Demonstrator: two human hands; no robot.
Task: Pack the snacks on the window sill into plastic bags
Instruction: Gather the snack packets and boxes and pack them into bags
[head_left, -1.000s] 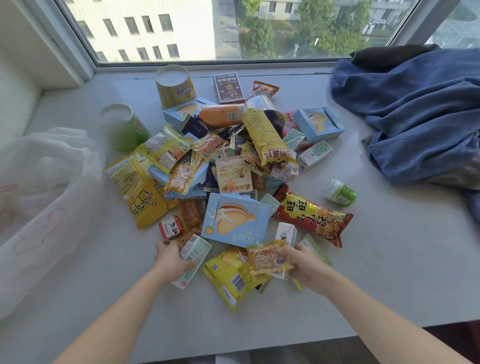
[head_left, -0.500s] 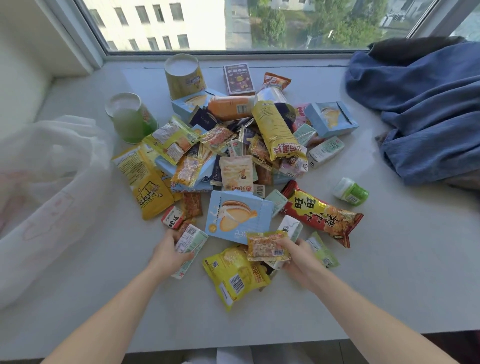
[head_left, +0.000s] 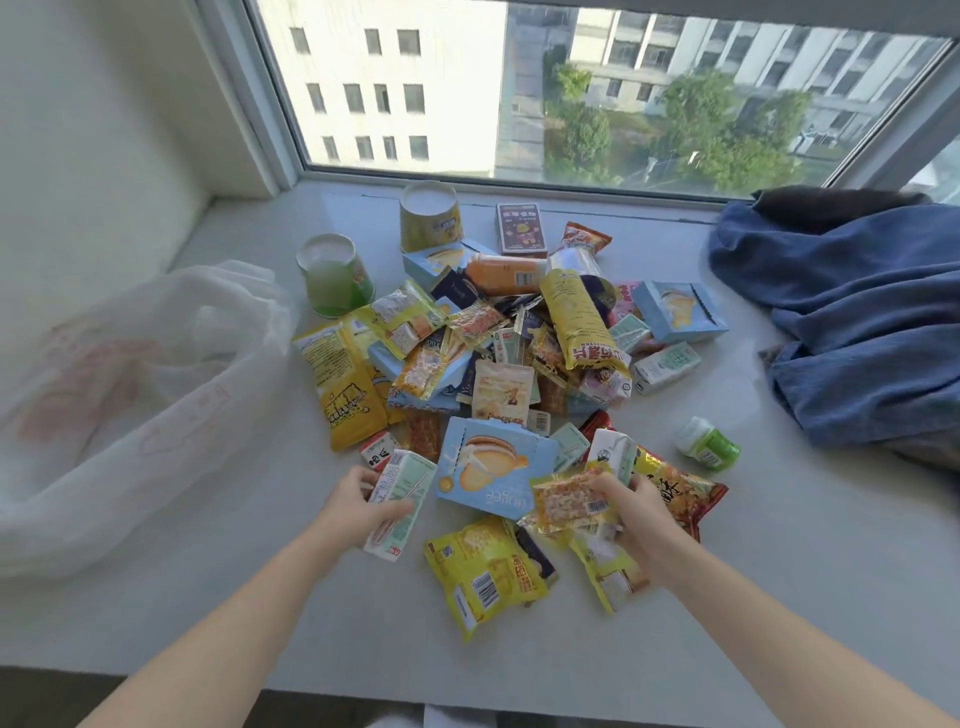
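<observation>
Smooth pale window sill (head_left: 779, 571) under wide window (head_left: 571, 88); crinkly snack pile (head_left: 519, 364) mid-sill, filmy white plastic bag (head_left: 130, 389) left. Left hand (head_left: 358, 501) fingers curled round boxy carton (head_left: 400, 504); right hand (head_left: 634, 514) pinches glossy packet (head_left: 571, 501).

Snack pile (head_left: 519, 353) sits mid window sill (head_left: 779, 545): mixed packets, cartons and boxes, overlapping. Plastic bag (head_left: 130, 395), white and translucent, lies slumped at 9 o'clock of the pile. Pale green carton (head_left: 400, 499) at the pile's 7 o'clock edge, gripped by left hand (head_left: 358, 506). Clear cracker packet (head_left: 571, 501) at 5 o'clock, held by right hand (head_left: 631, 514).
</observation>
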